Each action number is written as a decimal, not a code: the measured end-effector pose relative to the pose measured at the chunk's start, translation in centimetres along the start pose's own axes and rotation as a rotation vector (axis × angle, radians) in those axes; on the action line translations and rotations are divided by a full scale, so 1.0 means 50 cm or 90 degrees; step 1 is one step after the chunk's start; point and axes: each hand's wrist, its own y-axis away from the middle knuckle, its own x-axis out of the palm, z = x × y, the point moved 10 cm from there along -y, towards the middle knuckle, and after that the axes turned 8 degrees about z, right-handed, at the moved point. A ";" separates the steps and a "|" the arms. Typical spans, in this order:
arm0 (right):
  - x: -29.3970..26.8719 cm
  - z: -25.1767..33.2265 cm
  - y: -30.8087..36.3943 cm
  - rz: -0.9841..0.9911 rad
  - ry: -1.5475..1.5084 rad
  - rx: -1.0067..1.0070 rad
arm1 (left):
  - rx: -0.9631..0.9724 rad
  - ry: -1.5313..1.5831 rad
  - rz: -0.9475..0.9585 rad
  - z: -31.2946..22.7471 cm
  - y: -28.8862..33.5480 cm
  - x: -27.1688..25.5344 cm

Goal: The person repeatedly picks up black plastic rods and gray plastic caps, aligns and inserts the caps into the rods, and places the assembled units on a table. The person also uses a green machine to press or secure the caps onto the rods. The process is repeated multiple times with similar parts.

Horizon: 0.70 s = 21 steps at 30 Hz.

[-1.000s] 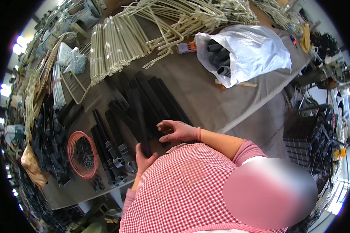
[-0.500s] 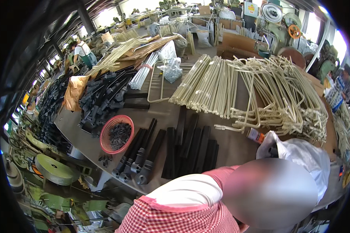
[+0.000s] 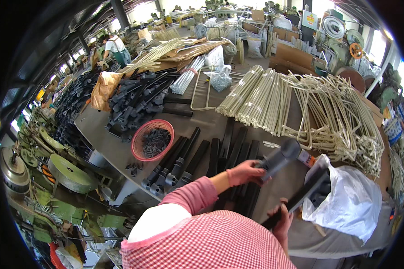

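Note:
Over the middle of the table, my left hand (image 3: pixel 247 174) is closed round a dark grey plastic pipe fitting (image 3: pixel 280 157), blurred a little, with a round socket at its far end. Lower and to the right, my right hand (image 3: pixel 283 220) grips the near end of a black tube (image 3: pixel 306 192), which slants up toward the right. The tube's far part lies across the mouth of a white plastic bag (image 3: pixel 352 201) with dark fittings inside. Beneath my left forearm several black tubes (image 3: pixel 214 157) lie side by side; those to the left of them carry grey fittings (image 3: pixel 171 178) at their near ends.
A pink basket (image 3: pixel 137 154) of small dark parts stands left of the tubes, with loose parts beside it. Behind lie a heap of black fittings (image 3: pixel 134 98) and pale metal rods (image 3: pixel 260 101). Bent rods (image 3: pixel 341 116) fill the right. Green machinery (image 3: pixel 69 170) stands off the table's left edge.
My view has shifted, so the table items sit further right. Both hands, hidden before, now show over the table, the left with the fitting and the right with the tube.

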 end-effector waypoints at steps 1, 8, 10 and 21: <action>0.051 0.011 -0.017 0.055 0.035 -0.001 | 0.004 -0.016 0.013 -0.029 0.040 0.016; 0.306 0.039 -0.073 0.202 0.080 0.001 | 0.209 -0.022 -0.048 -0.175 0.210 0.071; 0.350 0.027 -0.056 0.244 0.044 0.021 | 0.298 -0.046 -0.073 -0.216 0.254 0.069; 0.441 -0.037 -0.017 0.274 0.192 -0.007 | 0.159 0.072 -0.027 -0.130 0.300 0.043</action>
